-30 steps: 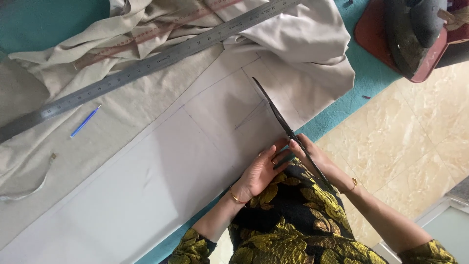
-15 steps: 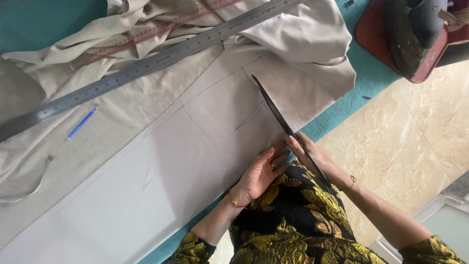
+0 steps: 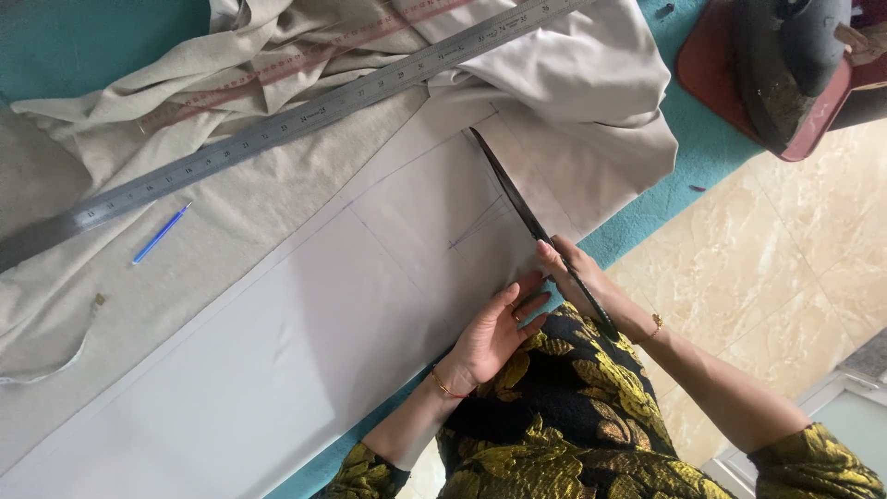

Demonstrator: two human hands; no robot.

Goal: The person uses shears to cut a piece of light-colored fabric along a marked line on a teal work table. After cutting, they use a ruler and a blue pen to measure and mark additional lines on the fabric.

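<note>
Surface: teal table (image 3: 83,37) is carrying pale cloth (image 3: 277,323); tan tile floor (image 3: 785,249) is showing at the right of the frame.
Left hand (image 3: 494,337): lying low centre, palm pressing the cloth's near edge, fingers loosely spread, holding nothing.
Right hand (image 3: 577,277): just right of it, gripping dark scissors (image 3: 527,217).
Scissors: blades are running up-left along a drawn line on the cloth.
Pen (image 3: 159,235): blue, resting left of centre.
Ruler (image 3: 286,120): steel, crossing diagonally above.
Iron (image 3: 785,65): sitting in the upper right corner.
</note>
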